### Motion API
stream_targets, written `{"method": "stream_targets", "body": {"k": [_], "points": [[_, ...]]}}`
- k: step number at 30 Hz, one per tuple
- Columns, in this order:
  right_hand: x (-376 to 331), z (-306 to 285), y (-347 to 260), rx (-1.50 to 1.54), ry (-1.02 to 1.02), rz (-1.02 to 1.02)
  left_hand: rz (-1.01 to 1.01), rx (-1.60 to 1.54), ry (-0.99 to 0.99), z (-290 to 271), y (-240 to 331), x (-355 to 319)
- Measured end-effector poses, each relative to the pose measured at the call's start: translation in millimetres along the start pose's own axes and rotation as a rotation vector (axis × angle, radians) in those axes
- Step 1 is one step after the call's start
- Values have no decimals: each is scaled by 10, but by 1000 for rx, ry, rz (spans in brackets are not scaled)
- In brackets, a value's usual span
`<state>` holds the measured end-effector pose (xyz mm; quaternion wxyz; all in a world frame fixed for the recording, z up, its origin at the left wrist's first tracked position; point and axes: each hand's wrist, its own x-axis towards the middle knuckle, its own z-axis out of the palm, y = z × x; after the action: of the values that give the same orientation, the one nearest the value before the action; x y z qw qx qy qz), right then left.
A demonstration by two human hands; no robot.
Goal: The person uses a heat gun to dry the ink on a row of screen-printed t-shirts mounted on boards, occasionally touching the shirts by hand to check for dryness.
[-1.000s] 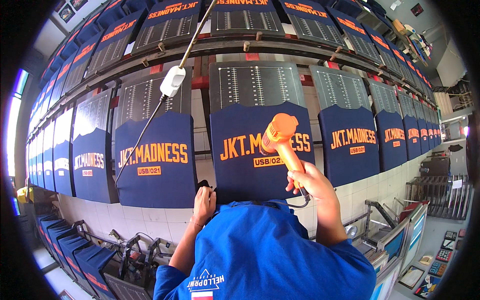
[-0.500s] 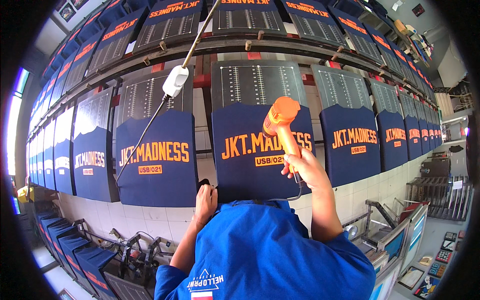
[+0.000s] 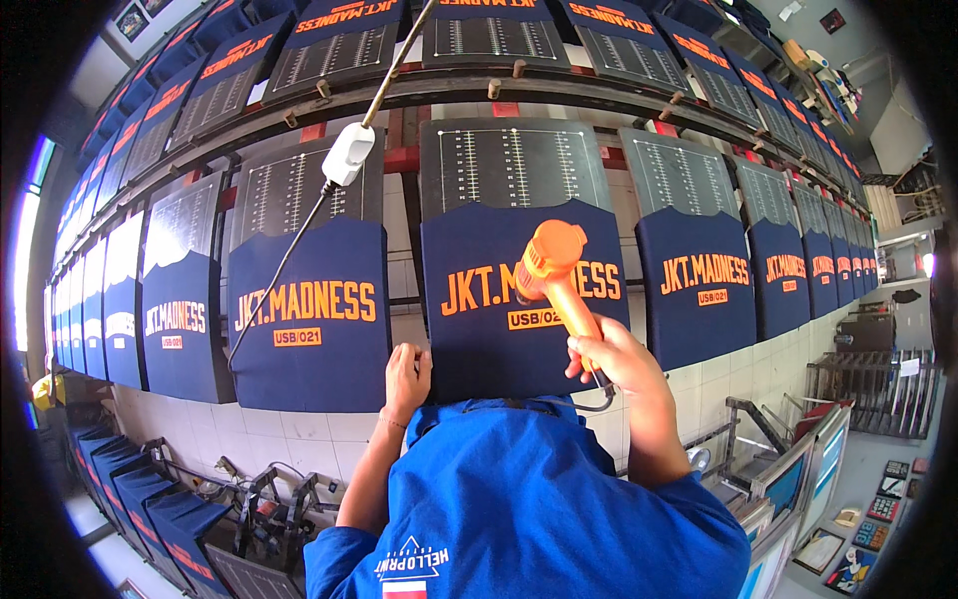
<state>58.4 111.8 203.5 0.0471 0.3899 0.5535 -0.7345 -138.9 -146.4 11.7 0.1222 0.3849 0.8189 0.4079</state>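
Head view, the only 1. Your right hand (image 3: pixel 614 361) is wrapped tight around the handle of an orange heat gun (image 3: pixel 554 275), nozzle end up and tilted left, held in front of the orange print on the navy shirt (image 3: pixel 519 299) stretched over the centre board. The gun covers part of that print, so its middle letters are hidden. A dark cable (image 3: pixel 599 399) loops out under your fist and drops behind your blue sleeve (image 3: pixel 639 519).

Your left hand (image 3: pixel 407 377) rests flat, fingers spread, against the lower left edge of the same shirt; it holds nothing. The blue garment on your body (image 3: pixel 519 499) blocks the shirt's bottom hem and whatever lies below it.

Left of centre, a white plug block (image 3: pixel 348 155) hangs on a rod, its black cord (image 3: pixel 274 275) crossing the neighbouring navy shirt (image 3: pixel 309 319).

Rows of more boards curve off both ways; the far ones are too warped and small to read. Lower right, what may be framed screens (image 3: pixel 798 469) lean by the wall, partly cut off.
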Motion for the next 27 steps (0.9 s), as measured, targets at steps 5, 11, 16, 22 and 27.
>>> {"method": "stream_targets", "body": {"k": [5, 11, 16, 22, 27], "points": [[10, 83, -14, 64, 30, -45, 55, 33, -20, -50, 54, -263], [252, 189, -79, 65, 54, -109, 111, 302, -14, -236, 58, -152], [222, 292, -78, 78, 25, -50, 148, 422, -224, -338, -33, -159], [436, 446, -123, 57, 65, -126, 241, 479, -341, -333, -73, -86], [330, 521, -113, 59, 75, -93, 261, 412, -333, -323, -99, 115]]}}
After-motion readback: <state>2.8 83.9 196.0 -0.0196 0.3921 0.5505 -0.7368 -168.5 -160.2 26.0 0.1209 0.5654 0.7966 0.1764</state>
